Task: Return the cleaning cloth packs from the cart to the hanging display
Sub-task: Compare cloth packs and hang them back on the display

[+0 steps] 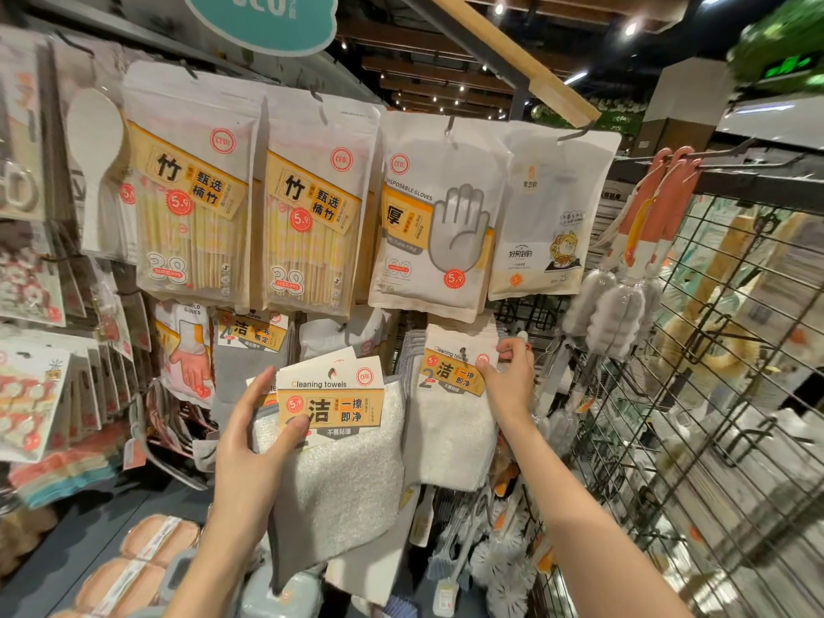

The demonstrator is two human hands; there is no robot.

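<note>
My left hand (pixel 254 443) grips a stack of cleaning cloth packs (pixel 343 466), white cloths with orange and white "Cleaning towels" header cards, held just below the display. Another cleaning cloth pack (pixel 450 430) hangs on a hook of the hanging display (pixel 463 350) to the right. My right hand (pixel 508 381) pinches the top right corner of that hanging pack's header card, beside the hook's tip. Several more cards sit stacked behind it on the same hook.
Chopstick packs (pixel 196 194) and disposable glove packs (pixel 432 216) hang in the row above. Bottle brushes (pixel 620 305) hang on a wire grid panel (pixel 713 394) to the right. Sponges (pixel 151 555) lie on the shelf at lower left. More brushes stand below.
</note>
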